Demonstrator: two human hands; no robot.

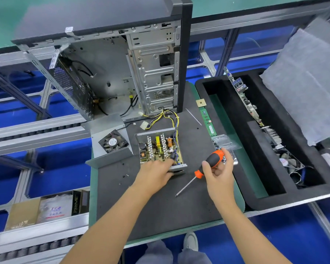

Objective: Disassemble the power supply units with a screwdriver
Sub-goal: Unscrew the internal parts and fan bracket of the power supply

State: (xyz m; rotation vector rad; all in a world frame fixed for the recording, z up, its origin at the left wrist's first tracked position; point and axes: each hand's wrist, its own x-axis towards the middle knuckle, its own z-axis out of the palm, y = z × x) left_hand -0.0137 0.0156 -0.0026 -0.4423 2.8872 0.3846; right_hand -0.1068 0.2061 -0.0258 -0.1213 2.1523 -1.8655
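Head view, looking down at a dark work mat (160, 202) in the middle of the frame. At centre, an opened power supply unit (161, 149): steel tray, lid off, circuit board with coils, capacitors and finned heat sinks exposed. Left of it, the removed cover (109, 141) with its fan facing up. Left hand (156, 173) just below centre, fingers curled over the unit's near edge, gripping the metal rim. Right hand (218, 173) right of centre, fingers wrapped round the orange-and-black handle of a screwdriver (202, 169), shaft pointing down-left, tip clear of the unit. Likely fairly heavy and rigid, with sharp sheet-metal edges; board parts fragile, best held by the steel walls, never the components. Yellow and black wiring trails upward toward the empty computer case (122, 69) in the upper half.
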